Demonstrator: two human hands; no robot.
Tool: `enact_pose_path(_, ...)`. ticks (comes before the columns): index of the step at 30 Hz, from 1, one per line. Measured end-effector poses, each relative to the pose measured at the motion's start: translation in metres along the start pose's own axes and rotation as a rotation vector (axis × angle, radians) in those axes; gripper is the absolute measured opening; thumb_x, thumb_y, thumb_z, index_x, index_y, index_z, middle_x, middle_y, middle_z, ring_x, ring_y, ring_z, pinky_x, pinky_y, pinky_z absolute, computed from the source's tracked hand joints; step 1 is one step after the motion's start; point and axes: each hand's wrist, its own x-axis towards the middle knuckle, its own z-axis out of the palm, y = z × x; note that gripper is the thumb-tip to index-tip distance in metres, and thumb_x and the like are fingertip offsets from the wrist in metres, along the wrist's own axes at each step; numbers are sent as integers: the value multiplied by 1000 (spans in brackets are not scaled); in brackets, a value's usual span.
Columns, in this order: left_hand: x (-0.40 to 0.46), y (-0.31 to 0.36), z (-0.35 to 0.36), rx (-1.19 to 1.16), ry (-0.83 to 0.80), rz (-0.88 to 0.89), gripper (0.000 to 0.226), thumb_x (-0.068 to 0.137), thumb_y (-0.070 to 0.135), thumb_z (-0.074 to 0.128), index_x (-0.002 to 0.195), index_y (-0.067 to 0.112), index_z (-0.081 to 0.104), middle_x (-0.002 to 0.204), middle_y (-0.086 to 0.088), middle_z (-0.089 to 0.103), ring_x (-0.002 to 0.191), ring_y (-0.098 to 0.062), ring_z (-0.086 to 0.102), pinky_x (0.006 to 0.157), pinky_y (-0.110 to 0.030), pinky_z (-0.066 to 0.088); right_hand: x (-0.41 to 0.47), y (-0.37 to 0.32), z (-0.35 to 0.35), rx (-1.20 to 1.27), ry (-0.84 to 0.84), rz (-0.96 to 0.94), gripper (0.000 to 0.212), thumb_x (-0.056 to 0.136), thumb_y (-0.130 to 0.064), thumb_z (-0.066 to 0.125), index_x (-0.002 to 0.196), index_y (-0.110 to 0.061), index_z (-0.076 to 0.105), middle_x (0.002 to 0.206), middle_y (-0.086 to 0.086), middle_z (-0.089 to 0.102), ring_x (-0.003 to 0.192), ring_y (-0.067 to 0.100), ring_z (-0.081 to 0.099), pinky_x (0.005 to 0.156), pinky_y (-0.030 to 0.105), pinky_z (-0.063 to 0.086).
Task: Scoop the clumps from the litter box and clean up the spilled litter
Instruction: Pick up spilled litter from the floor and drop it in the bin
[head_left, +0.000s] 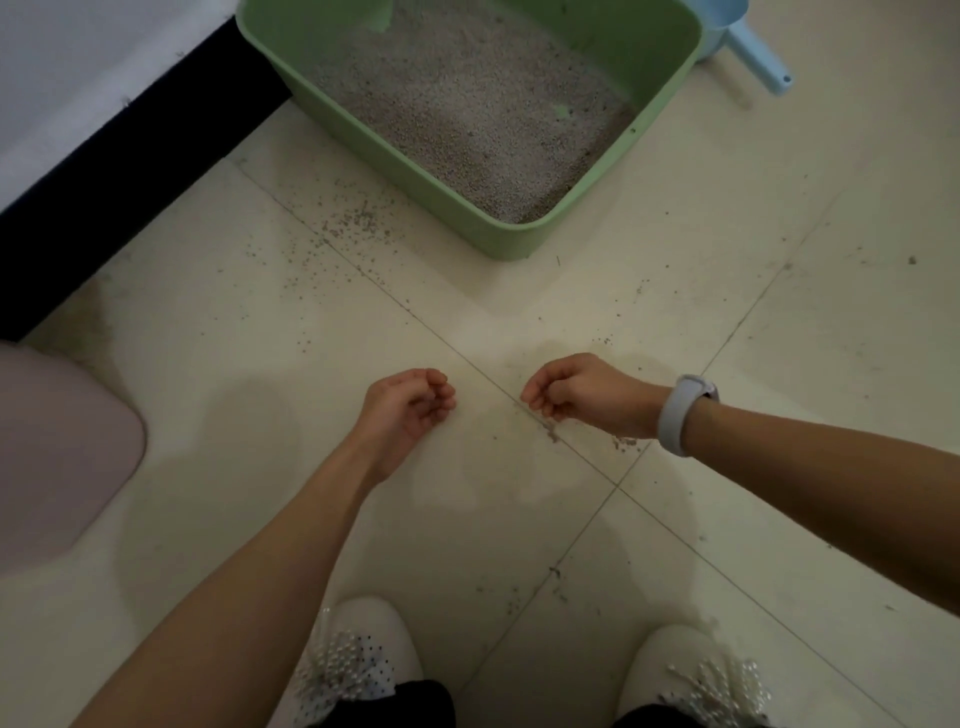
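A green litter box (524, 240) stands at the top centre, holding grey litter (467, 114). Spilled litter (353, 223) lies scattered on the cream tiles in front of the box. More grains (553, 431) lie along the tile joint. My left hand (410, 410) hovers palm-up over the floor, its fingers curled into a cup; I cannot see anything inside it. My right hand (571, 395), with a pale wristband, pinches its fingertips together right at the grains on the joint. A blue scoop (753, 47) lies behind the box's right corner.
A dark skirting board (104, 171) and a white wall run along the left. A pink mat (57, 457) lies at the left edge. My two white beaded shoes (353, 660) are at the bottom. Small specks dot the tiles on the right.
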Motion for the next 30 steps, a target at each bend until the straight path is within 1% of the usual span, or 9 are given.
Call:
enact_pose_path(3, -2, -3, 3, 75, 82, 4, 28, 81, -9, 31, 66, 2, 51, 51, -3, 52, 49, -15, 47, 45, -19, 39, 0, 4, 16, -349, 5, -49, 14, 90, -7, 48, 89, -8, 62, 78, 1, 58, 70, 14, 52, 62, 20, 42)
enact_pose_path(6, -1, -11, -2, 514, 217, 167, 22, 84, 1, 52, 65, 6, 62, 54, 1, 55, 50, -7, 48, 52, -20, 38, 5, 18, 39, -703, 46, -139, 24, 91, -21, 54, 110, -7, 55, 97, 7, 61, 89, 21, 56, 73, 24, 39)
enact_pose_path(8, -1, -17, -5, 774, 269, 242, 13, 83, 11, 61, 73, 8, 70, 69, 1, 63, 65, -7, 54, 64, -23, 42, 11, 25, 51, -829, 73, -167, 25, 91, -24, 54, 110, -8, 51, 103, 12, 61, 93, 28, 55, 72, 29, 39)
enact_pose_path(10, -2, -21, -6, 813, 285, 241, 12, 83, 18, 63, 80, 9, 72, 77, 0, 66, 74, -11, 56, 72, -24, 42, 15, 28, 57, -932, 74, -189, 17, 93, -23, 51, 101, -8, 49, 104, 15, 59, 88, 30, 52, 69, 32, 38)
enact_pose_path(16, -1, -33, 1, 1015, 178, 352, 7, 82, 15, 67, 86, 10, 70, 56, 10, 47, 55, -3, 44, 56, -15, 34, 20, 26, 60, -1117, 92, -292, 20, 96, -19, 46, 106, -5, 55, 112, 14, 56, 105, 30, 48, 78, 34, 36)
enact_pose_path(19, 0, -38, 4, 1109, 131, 439, 11, 82, 15, 67, 91, 10, 69, 59, 8, 45, 59, -10, 44, 59, -20, 30, 16, 28, 52, -1011, 94, -310, 17, 96, -20, 46, 99, -6, 54, 104, 14, 55, 98, 29, 48, 77, 32, 35)
enact_pose_path(24, 5, -46, 4, 1205, 102, 550, 14, 82, 18, 68, 93, 8, 69, 80, -6, 63, 72, -17, 52, 73, -27, 42, -1, 24, 12, -496, 196, -135, 6, 93, -9, 47, 88, -12, 49, 84, 1, 55, 76, 16, 50, 61, 22, 37)
enact_pose_path(27, 6, -51, 4, 1231, 112, 579, 13, 82, 20, 68, 91, 11, 70, 84, -5, 66, 77, -21, 59, 73, -32, 46, -7, 22, -14, -291, 265, -71, 22, 90, 3, 39, 91, -12, 55, 77, -2, 58, 71, 12, 52, 63, 18, 41)
enact_pose_path(30, 6, -52, 6, 1250, 107, 608, 10, 84, 19, 67, 89, 12, 71, 86, -5, 67, 79, -22, 61, 73, -33, 47, -8, 24, -27, -81, 312, 17, 30, 86, 7, 40, 76, -13, 59, 72, 1, 56, 65, 14, 48, 59, 20, 41)
